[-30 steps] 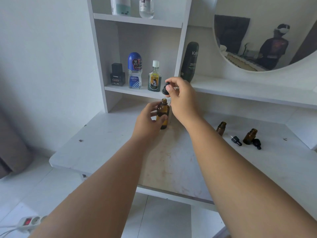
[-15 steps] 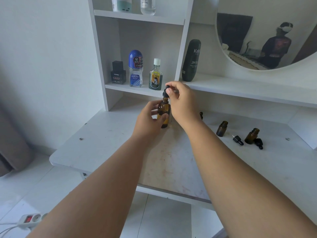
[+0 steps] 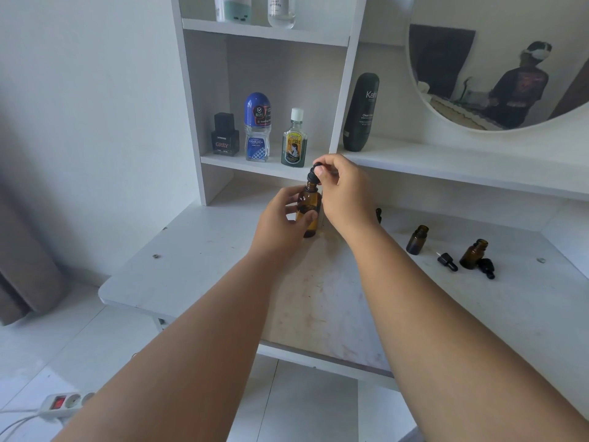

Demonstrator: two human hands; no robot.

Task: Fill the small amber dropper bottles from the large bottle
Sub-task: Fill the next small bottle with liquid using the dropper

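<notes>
Drawing seems in hand: the large bottle (image 3: pixel 308 203) is gripped by the left hand (image 3: pixel 280 223), its dropper (image 3: pixel 313 175) pinched by the right hand (image 3: pixel 345 194). The small bottles (image 3: pixel 417 240) must be reached next.

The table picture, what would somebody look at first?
Two hands in the middle grab the eye: the left hand holds a brown bottle upright on the white table, and the right hand pinches its black dropper top at the neck. To the right, two small brown bottles stand open with loose dropper tops lying beside them. At the top right, a round mirror shows a person's reflection.
</notes>
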